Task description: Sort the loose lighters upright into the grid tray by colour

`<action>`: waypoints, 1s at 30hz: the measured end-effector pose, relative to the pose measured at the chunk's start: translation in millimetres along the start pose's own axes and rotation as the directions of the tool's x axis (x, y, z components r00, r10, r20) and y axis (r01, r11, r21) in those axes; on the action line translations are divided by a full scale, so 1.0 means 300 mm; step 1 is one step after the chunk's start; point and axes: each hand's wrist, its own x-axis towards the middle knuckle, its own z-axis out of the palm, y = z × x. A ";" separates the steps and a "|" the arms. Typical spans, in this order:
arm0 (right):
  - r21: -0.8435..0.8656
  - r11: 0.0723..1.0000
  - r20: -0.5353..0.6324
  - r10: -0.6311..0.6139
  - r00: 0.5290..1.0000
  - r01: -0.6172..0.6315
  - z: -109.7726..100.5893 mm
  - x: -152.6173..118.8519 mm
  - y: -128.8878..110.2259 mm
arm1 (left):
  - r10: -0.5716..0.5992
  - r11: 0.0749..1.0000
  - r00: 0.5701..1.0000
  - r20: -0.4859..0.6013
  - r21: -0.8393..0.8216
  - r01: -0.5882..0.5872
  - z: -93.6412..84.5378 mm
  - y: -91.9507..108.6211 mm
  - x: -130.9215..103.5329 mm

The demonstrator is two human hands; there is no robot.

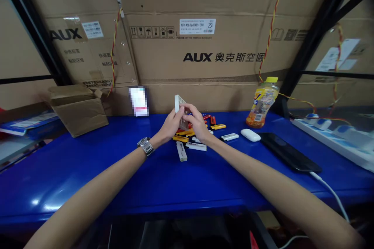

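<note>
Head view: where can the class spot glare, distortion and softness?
Head view: glare spots whiten the front left of the blue tabletop; head view: the left black shelf post leans outward, likely wide-angle distortion; head view: the white power strip looks soft, while the upright phone screen is pixelated.

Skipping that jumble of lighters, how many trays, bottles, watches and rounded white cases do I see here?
Tray: 1, held by the left hand and right hand
Bottle: 1
Watch: 1
White case: 1
Total: 4
</note>
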 end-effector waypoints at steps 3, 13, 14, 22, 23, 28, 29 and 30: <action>0.058 0.997 0.072 -0.059 0.996 0.055 0.003 -0.004 -0.033 | 0.060 0.997 0.998 -0.026 -0.037 -0.061 -0.018 0.023 0.008; -0.469 0.828 0.586 0.031 0.809 0.307 -0.065 -0.079 -0.105 | 0.086 0.714 0.988 0.132 0.683 -0.153 -0.324 0.113 -0.173; -0.492 0.812 0.603 0.057 0.796 0.315 -0.058 -0.094 -0.102 | 0.043 0.651 0.983 0.181 0.741 -0.165 -0.357 0.110 -0.212; -0.597 0.771 0.547 0.190 0.815 0.221 -0.103 -0.071 0.021 | -0.120 0.383 0.875 0.470 0.835 -0.396 -0.392 0.079 -0.412; -0.604 0.769 0.536 0.198 0.820 0.209 -0.116 -0.062 0.038 | -0.121 0.379 0.853 0.507 0.818 -0.433 -0.366 0.081 -0.411; -0.623 0.764 0.489 0.212 0.846 0.168 -0.156 -0.039 0.100 | -0.093 0.382 0.783 0.615 0.748 -0.543 -0.232 0.077 -0.340; -0.619 0.766 0.483 0.200 0.852 0.172 -0.162 -0.035 0.106 | -0.090 0.377 0.778 0.622 0.744 -0.551 -0.212 0.071 -0.319; -0.615 0.768 0.482 0.187 0.856 0.178 -0.168 -0.031 0.108 | -0.087 0.368 0.774 0.627 0.742 -0.560 -0.195 0.063 -0.300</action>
